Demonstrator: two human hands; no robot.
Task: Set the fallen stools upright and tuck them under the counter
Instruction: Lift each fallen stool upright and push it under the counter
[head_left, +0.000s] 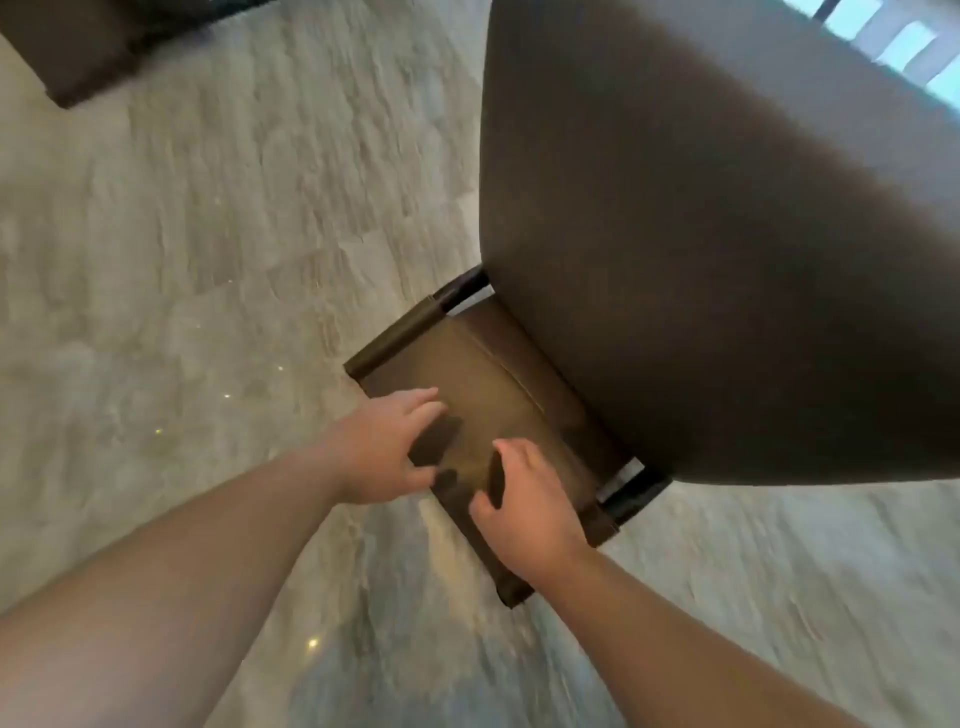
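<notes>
A brown upholstered stool (493, 384) stands upright on the marble floor, its far side partly under the dark counter top (727, 234). Dark legs show at its upper corner and at its lower right corner. My left hand (382, 449) hovers over the near left part of the seat with fingers spread; whether it touches the seat I cannot tell. My right hand (524, 506) rests at the near edge of the seat, fingers apart and curled over it. Both hands cast shadows on the seat. The picture is blurred by motion.
The counter top fills the upper right and hides the stool's far side. A dark piece of furniture (78, 52) sits at the upper left corner. Pale marble floor (208, 260) spreads to the left and below. A bright window (893, 41) shows at the top right.
</notes>
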